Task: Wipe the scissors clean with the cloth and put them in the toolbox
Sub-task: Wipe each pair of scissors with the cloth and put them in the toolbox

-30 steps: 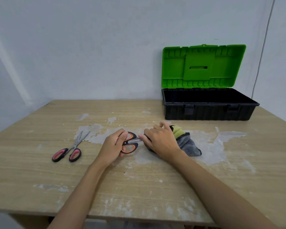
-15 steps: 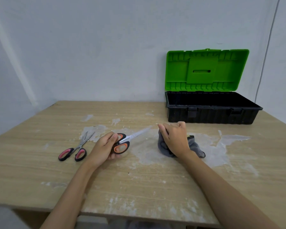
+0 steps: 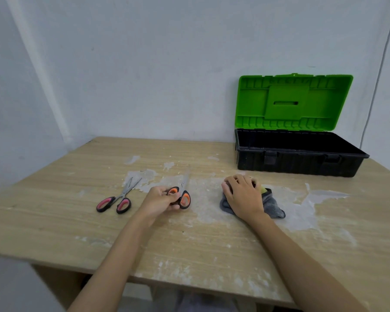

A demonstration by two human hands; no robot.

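Observation:
My left hand (image 3: 159, 200) grips the orange-and-black handles of a pair of scissors (image 3: 184, 194); the blades point away from me, slightly blurred. To its right, my right hand (image 3: 242, 195) lies palm down on a crumpled grey cloth (image 3: 273, 204) with a yellow-green patch, pressing it to the table. A second pair of scissors (image 3: 119, 198) with pink-and-black handles lies flat on the table to the left, blades pointing away. The toolbox (image 3: 297, 161), black with its green lid (image 3: 293, 102) standing upright, sits open at the back right against the wall.
The wooden table (image 3: 189, 244) has white, scraped patches across its middle. A white wall stands close behind the table, and a thin cable (image 3: 378, 70) runs down it at the right. The table's front edge is near my body.
My left hand has pulled the orange scissors away from the cloth and turned their blades from pointing right to pointing away from me. My right hand has settled flat on the cloth.

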